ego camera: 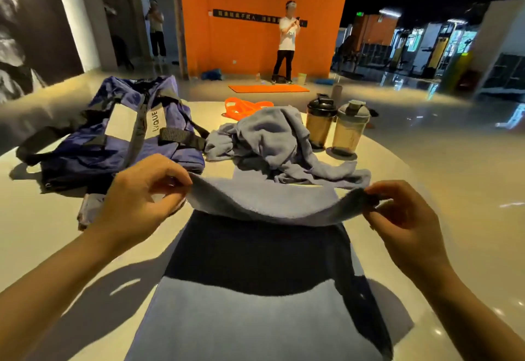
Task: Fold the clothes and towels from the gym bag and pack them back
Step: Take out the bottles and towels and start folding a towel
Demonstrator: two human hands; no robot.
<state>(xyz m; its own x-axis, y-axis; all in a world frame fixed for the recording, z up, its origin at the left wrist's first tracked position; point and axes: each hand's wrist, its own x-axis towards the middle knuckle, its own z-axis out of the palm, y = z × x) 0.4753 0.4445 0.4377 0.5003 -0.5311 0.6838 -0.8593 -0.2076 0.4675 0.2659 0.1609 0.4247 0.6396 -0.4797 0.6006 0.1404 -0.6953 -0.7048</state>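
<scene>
1. Holding a grey-blue towel (264,204) by its far edge, we pinch one corner in our left hand (142,190) and the other in our right hand (403,218), thumb against curled fingers on each side.
2. The held edge is lifted off the white round table (42,233) and sags between the two hands; the rest of the towel lies flat toward us, its near part running out of view at the bottom.
3. A second towel (272,145), same colour, lies crumpled in a heap just beyond the held edge, near the middle of the table.
4. The blue gym bag (119,133) lies slumped on the table to the left, its black straps loose, touching the crumpled towel at its right end.
5. Two shaker bottles (335,125) stand side by side to the right of the heap, and orange resistance bands (241,108) lie behind it.
6. On the floor beyond, an orange mat (267,88) lies before an orange wall (255,34), where a person in a white shirt (287,42) stands.
</scene>
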